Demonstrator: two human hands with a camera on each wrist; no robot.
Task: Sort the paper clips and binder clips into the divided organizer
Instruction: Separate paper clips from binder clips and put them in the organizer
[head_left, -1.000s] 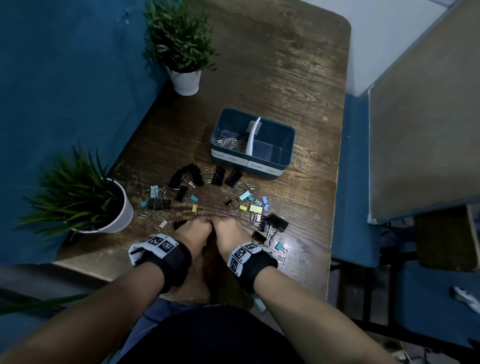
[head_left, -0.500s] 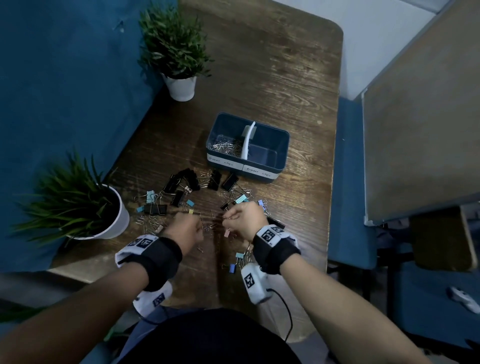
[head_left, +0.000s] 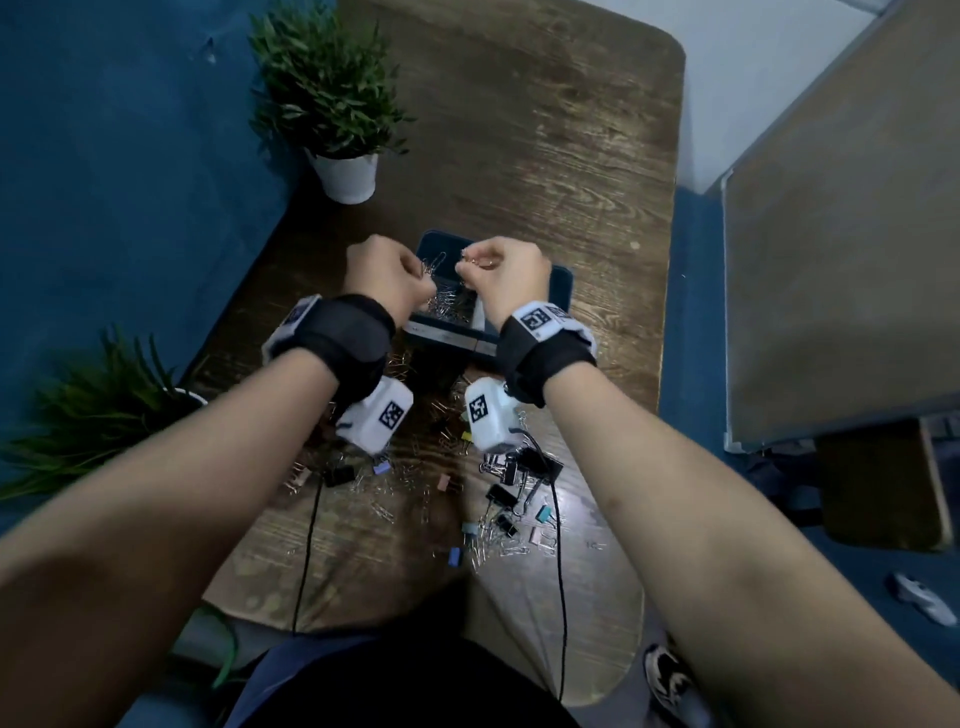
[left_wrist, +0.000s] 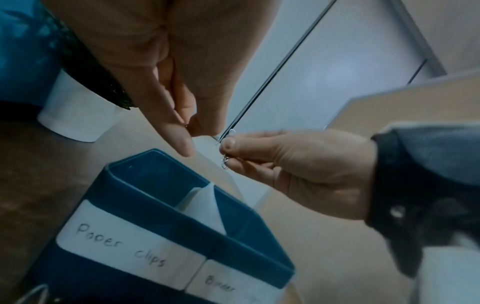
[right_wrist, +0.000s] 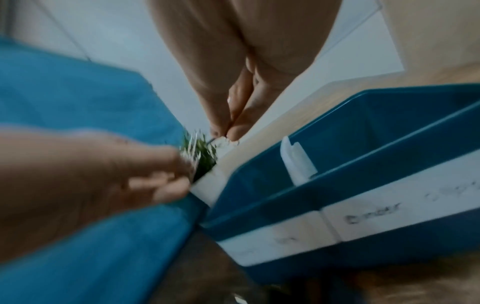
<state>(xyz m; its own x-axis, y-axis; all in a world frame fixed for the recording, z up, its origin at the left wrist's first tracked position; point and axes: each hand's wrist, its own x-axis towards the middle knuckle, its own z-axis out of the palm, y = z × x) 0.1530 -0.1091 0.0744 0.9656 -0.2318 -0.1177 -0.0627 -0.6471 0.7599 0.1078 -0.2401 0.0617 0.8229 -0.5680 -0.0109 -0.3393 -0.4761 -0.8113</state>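
Fingers (left_wrist: 228, 144) of both my hands are pinching paper clips (head_left: 435, 264) above the organizer (head_left: 563, 291) at centre frame; I am lowering them over its left "Paper clips" compartment (left_wrist: 145, 179) before releasing, avoiding the divider (left_wrist: 205, 203).

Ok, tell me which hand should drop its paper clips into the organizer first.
Probably the left hand: it holds its paper clips directly above the organizer's paper-clip compartment. The right hand, also pinching clips, hovers nearer the white divider.
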